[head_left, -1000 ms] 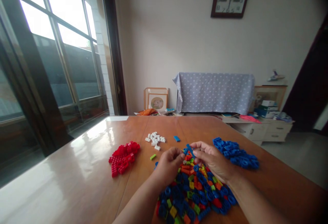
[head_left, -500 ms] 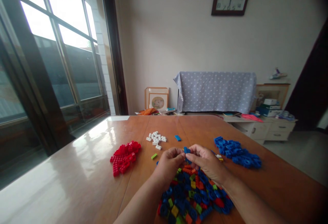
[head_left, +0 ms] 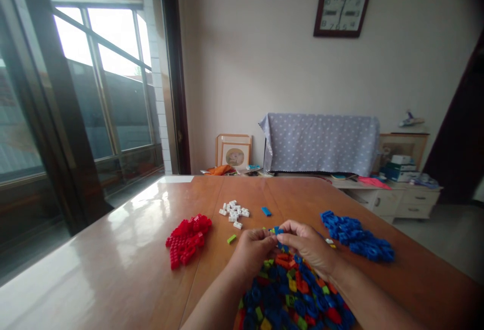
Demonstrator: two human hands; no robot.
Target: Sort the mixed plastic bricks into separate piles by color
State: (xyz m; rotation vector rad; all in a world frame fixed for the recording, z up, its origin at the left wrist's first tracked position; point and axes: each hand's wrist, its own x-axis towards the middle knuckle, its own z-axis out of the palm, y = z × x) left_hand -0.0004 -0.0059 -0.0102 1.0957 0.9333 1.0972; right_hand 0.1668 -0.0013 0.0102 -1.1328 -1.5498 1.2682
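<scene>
My left hand (head_left: 254, 247) and my right hand (head_left: 304, 243) meet above the far edge of a mixed heap of toy building bricks (head_left: 291, 294). Between their fingertips is a small blue brick (head_left: 278, 231), pinched from both sides. My fingers cover much of it, so whether it is one piece or joined ones cannot be told. The heap holds blue, orange, red, yellow and green bricks. A lone blue brick (head_left: 266, 211) lies beyond my hands, and a lime green brick (head_left: 231, 239) lies left of my left hand.
On the wooden table (head_left: 143, 259) are a red brick pile (head_left: 189, 239) to the left, white bricks (head_left: 233, 211) at the middle back, and a blue brick pile (head_left: 357, 237) to the right. A white and yellow piece (head_left: 330, 242) lies near my right wrist. A cabinet (head_left: 403, 201) stands beyond.
The view has tilted up a little, so everything sits lower in the picture. Both hands still pinch the blue brick, with the fingers shifted slightly around it.
</scene>
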